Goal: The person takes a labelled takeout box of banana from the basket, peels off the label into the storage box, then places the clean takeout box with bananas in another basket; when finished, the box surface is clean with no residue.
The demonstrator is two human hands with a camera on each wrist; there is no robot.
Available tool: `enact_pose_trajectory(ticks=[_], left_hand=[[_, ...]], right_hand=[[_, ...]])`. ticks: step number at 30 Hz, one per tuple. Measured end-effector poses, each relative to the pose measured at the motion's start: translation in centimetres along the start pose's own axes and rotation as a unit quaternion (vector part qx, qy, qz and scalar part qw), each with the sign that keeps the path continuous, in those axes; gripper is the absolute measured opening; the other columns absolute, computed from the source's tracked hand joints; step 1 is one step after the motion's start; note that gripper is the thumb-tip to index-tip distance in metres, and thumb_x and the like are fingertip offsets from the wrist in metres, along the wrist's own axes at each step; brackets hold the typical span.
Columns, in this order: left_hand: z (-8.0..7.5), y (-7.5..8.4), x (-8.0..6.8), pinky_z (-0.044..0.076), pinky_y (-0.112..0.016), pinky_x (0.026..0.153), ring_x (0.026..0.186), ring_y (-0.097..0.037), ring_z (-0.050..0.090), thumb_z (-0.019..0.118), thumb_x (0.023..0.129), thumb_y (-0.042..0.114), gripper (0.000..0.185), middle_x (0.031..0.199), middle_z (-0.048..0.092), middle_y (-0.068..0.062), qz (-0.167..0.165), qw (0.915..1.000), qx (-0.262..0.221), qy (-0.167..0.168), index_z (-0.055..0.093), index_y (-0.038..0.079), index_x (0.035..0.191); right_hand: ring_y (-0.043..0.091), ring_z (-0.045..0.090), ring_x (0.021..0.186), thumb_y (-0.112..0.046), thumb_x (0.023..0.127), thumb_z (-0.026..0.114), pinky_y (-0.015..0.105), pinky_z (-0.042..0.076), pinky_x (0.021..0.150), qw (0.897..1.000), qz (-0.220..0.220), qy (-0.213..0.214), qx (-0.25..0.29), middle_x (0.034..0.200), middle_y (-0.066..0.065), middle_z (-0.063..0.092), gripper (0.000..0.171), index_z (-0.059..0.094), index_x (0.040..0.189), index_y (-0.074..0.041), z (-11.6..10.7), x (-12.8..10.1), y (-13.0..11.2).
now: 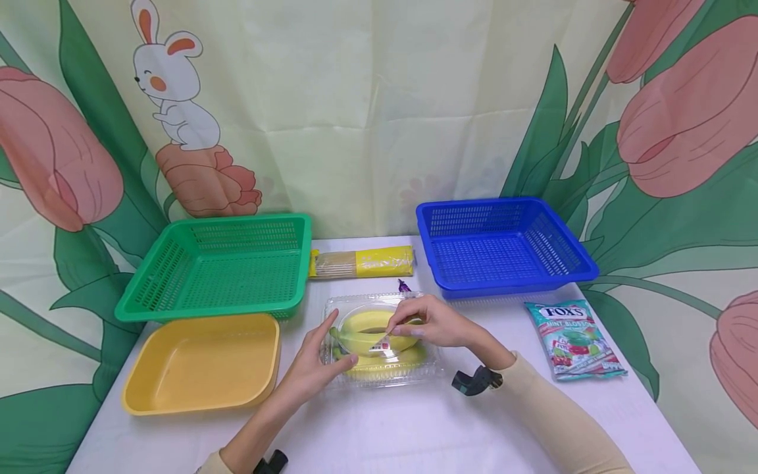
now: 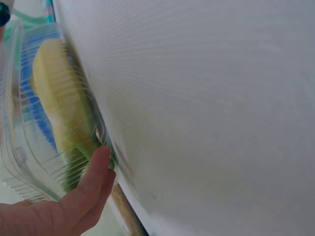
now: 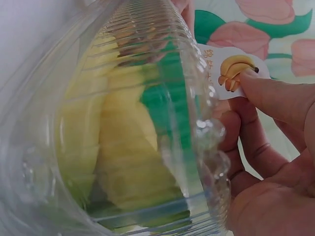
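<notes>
A clear plastic clamshell box (image 1: 387, 380) lies on the table with yellow bananas (image 1: 364, 320) inside, greenish toward one end. My left hand (image 1: 316, 362) is spread at its left side, thumb over the lid and fingers at the far edge. In the left wrist view, fairly straight fingers (image 2: 91, 189) touch the ribbed side wall. My right hand (image 1: 432, 320) is over the lid, pinching a small white sticker (image 3: 234, 71) between thumb and fingers. A banana picture is printed on the sticker, whose lower part (image 1: 381, 343) overlaps the lid in the head view.
A green basket (image 1: 249, 306) and a yellow tub (image 1: 201, 403) stand at the left, a blue basket (image 1: 515, 282) at the back right. Behind the box lie a yellow noodle packet (image 1: 385, 261) and a small purple-wrapped item (image 1: 404, 286). A Fox's candy bag (image 1: 576, 342) lies right.
</notes>
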State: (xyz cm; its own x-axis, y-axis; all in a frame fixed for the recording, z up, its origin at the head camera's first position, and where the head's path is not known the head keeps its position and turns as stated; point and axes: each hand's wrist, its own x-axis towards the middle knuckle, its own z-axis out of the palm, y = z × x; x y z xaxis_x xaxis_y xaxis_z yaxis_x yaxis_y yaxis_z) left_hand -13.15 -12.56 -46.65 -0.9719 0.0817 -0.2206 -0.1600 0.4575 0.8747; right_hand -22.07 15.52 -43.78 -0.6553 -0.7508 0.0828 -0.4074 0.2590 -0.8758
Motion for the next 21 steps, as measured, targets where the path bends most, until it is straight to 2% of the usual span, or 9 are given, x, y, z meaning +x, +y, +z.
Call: enact_pose_trajectory(ticks=[11, 21], left_hand=[[-0.13, 0.02, -0.2, 0.026, -0.081, 0.121, 0.158, -0.054, 0.027, 0.084, 0.089, 0.032, 0.099, 0.169, 0.03, -0.025, 0.004, 1.0, -0.004, -0.002, 0.026, 0.029, 0.17], [-0.09, -0.02, -0.12, 0.027, -0.081, 0.121, 0.158, -0.054, 0.027, 0.084, 0.088, 0.032, 0.1, 0.169, 0.03, -0.025, 0.004, 1.0, -0.002, -0.001, 0.026, 0.03, 0.169]], right_hand=[[0.01, 0.065, 0.099, -0.013, 0.102, 0.071, 0.031, 0.057, 0.093, 1.0, 0.004, -0.001, 0.02, 0.107, 0.009, 0.077, 0.012, 0.082, 0.106, -0.01, -0.19, -0.11, 0.28], [0.008, 0.067, 0.098, -0.009, 0.101, 0.07, 0.028, 0.058, 0.088, 0.999, -0.009, 0.003, 0.041, 0.105, 0.013, 0.076, 0.012, 0.081, 0.106, -0.006, -0.2, -0.24, 0.44]])
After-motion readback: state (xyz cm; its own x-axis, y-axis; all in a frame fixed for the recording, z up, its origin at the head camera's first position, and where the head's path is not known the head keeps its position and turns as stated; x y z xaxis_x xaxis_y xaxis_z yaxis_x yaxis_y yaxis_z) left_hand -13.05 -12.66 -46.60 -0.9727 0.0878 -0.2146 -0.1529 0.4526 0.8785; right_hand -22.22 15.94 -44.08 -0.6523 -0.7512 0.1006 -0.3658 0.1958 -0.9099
